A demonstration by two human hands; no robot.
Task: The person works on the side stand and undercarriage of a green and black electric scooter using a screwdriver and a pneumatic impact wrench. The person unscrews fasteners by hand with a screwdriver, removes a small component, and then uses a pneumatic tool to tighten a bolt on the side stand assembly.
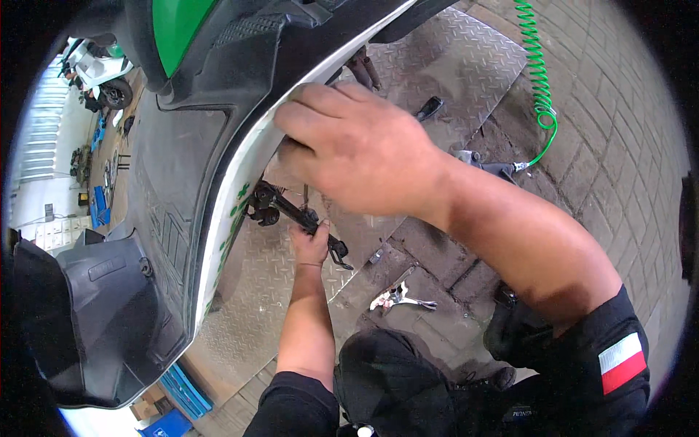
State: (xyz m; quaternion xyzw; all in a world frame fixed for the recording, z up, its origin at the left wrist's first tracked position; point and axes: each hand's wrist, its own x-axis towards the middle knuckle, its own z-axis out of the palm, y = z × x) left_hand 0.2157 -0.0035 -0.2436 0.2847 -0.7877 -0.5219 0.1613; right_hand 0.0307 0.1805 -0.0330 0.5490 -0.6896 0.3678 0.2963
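A tilted scooter, its grey footboard (175,171) edged by a white side panel (231,164), fills the view from seven to twelve o'clock and stands between the eye and whatever lies beneath it. Nearer the centre, toward nine o'clock, the black bar (291,211) slants beside that panel, one end pointing to ten o'clock, the other to four. The left grip (312,246) is closed around its lower part. The right grip (357,146), fingers curled, is at the panel's edge toward twelve; whether it clasps anything cannot be told.

Around them: one green coiled hose (537,69) at two o'clock, running down to one grey tool (499,169); one black-ended item (430,108) at one; one white-and-metal piece (397,297) on the brick floor (619,138) at five. Textured metal plating (466,62) lies below the work. Two scooters show in all, the second, white one (102,71) far off at ten.

The bar's upper end is masked by the panel, and the right forearm covers part of the floor and plating. The near scooter is cut off at the top. Blue items (183,393) at seven o'clock are hard to count.
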